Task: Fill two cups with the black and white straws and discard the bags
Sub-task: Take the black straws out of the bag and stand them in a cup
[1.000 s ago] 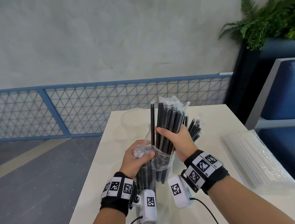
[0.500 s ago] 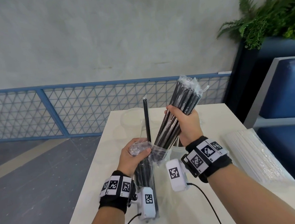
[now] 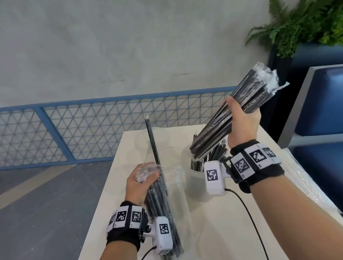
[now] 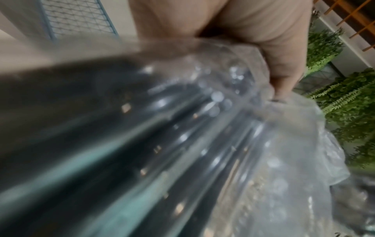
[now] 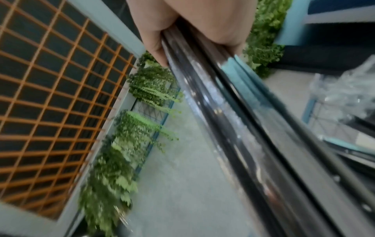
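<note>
My right hand (image 3: 242, 122) grips a thick bundle of black straws (image 3: 237, 112), tilted, its lower ends just above a clear cup (image 3: 195, 181) that holds several black straws. In the right wrist view the bundle (image 5: 233, 128) runs blurred past my fingers (image 5: 156, 48). My left hand (image 3: 142, 183) holds the crumpled top of a clear plastic bag (image 3: 172, 201) with more black straws inside; one straw (image 3: 152, 143) sticks up out of it. The left wrist view shows that bag (image 4: 263, 144) close and blurred. A second clear cup (image 3: 142, 140) stands at the table's far side.
A flat pack of white straws (image 3: 306, 183) lies along the white table's (image 3: 225, 228) right edge. Beyond it is a blue bench (image 3: 329, 117) and a planter with ferns (image 3: 309, 16). A blue mesh railing (image 3: 84, 126) runs behind the table; grey floor lies to the left.
My right hand has pulled the straw bundle out of the bag and swung it up and right, over the cup. The left hand has stayed on the bag, sinking slightly.
</note>
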A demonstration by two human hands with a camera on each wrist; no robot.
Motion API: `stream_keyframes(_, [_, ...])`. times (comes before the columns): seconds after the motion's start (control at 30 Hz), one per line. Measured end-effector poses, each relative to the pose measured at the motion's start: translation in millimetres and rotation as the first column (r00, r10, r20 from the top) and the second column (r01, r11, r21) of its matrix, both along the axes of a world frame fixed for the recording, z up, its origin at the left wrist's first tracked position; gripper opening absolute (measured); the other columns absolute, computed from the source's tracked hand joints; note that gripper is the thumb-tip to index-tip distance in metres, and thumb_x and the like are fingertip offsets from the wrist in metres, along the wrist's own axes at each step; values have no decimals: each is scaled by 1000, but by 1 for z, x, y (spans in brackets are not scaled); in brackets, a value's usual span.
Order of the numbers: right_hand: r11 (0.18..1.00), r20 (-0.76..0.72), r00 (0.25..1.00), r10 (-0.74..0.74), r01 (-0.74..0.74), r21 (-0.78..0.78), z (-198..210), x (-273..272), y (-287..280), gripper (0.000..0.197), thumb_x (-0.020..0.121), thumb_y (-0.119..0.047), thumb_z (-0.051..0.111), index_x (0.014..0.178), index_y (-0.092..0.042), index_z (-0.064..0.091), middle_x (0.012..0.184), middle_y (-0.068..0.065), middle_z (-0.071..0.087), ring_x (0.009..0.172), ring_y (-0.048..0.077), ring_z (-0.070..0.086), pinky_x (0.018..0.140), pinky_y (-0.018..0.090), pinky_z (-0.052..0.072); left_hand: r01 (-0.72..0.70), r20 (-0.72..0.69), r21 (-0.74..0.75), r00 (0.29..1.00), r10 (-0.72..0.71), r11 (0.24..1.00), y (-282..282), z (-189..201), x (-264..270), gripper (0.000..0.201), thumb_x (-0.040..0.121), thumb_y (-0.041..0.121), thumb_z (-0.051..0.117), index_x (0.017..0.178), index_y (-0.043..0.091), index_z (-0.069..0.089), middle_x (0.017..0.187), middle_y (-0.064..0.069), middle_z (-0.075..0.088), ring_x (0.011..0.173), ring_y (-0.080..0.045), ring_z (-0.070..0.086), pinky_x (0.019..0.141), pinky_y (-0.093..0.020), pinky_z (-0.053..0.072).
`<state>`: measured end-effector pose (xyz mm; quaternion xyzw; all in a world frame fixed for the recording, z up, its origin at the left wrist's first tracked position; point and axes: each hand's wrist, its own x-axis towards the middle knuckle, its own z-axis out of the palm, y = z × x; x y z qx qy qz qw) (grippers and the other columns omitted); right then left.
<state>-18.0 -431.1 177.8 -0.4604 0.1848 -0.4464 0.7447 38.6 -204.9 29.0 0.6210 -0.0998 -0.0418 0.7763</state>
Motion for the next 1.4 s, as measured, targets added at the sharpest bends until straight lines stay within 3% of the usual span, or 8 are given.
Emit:
stream_keyframes(0.23, [946, -279, 960, -19, -73, -316, -57, 9, 20, 37, 77, -15, 73, 110, -10, 58, 103, 4, 66, 95, 20, 63, 83, 30, 51, 72, 16, -30, 997, -71, 997, -10, 4, -1, 42, 48, 28, 80, 88, 22, 68, 84, 3, 72, 81, -15, 65, 77, -26, 53])
stream_keyframes(0.4, [932, -389, 921, 17, -155, -327, -84, 10, 19, 54, 69, -18, 80, 116, -13, 53, 101, -4, 65, 96, 15, 63, 92, 33, 51, 117, 70, -28, 991, -115, 993, -13, 4, -3, 37, 54, 18, 81, 89, 20, 68, 83, 3, 73, 81, -12, 66, 75, -20, 53])
stream_keyframes(0.57, [803, -212, 977, -25, -107, -586, -70, 10, 17, 66, 74, -9, 74, 128, -26, 40, 121, -15, 50, 108, -3, 50, 90, 5, 39, 122, 77, -6, 990, -121, 992, -15, 4, -4, 32, 66, -1, 75, 91, 18, 67, 88, -2, 71, 83, -12, 65, 76, -20, 52])
stream_keyframes(0.73, [580, -364, 928, -84, -251, -775, -89, 18, 18, 20, 87, -7, 57, 104, -18, 61, 101, -4, 59, 92, 8, 51, 85, 16, 40, 114, 79, -2, 990, -114, 993, -17, 5, -4, 32, 67, -3, 75, 91, 17, 67, 86, -1, 71, 80, -9, 66, 73, -18, 53])
stream_keyframes(0.83, [572, -447, 891, -81, -326, -753, -101, 20, 17, 17, 89, -7, 55, 104, -12, 62, 102, 1, 59, 90, 9, 49, 78, 4, 34, 112, 71, 0, 991, -111, 994, -19, 5, -5, 33, 72, -11, 69, 93, 14, 66, 80, 2, 73, 77, -8, 67, 71, -15, 52])
stream_keyframes(1.03, [496, -660, 750, -39, -559, -665, -116, 18, 12, 27, 92, -16, 52, 118, -11, 55, 123, 9, 56, 113, 24, 54, 93, 23, 39, 119, 79, -1, 990, -118, 993, -20, 6, -7, 33, 71, -11, 70, 94, 12, 65, 78, 4, 73, 75, -7, 67, 70, -15, 52])
stream_keyframes(1.2, [381, -211, 952, -221, -115, -917, -91, -3, 34, 27, 89, -17, 56, 115, -9, 56, 118, 9, 53, 106, 14, 49, 98, 16, 35, 115, 91, -4, 989, -114, 993, -20, 6, -10, 33, 73, -13, 66, 96, 11, 64, 79, 7, 73, 77, -6, 67, 70, -14, 52])
stream_keyframes(1.4, [284, -685, 724, 79, -675, -681, -86, -11, 59, 18, 89, -12, 57, 104, -5, 64, 99, 9, 71, 84, 18, 66, 74, 13, 47, 155, 128, 22, 979, -156, 988, -20, 7, -17, 41, 68, -9, 74, 101, 12, 62, 86, 10, 73, 84, -4, 66, 76, -15, 51])
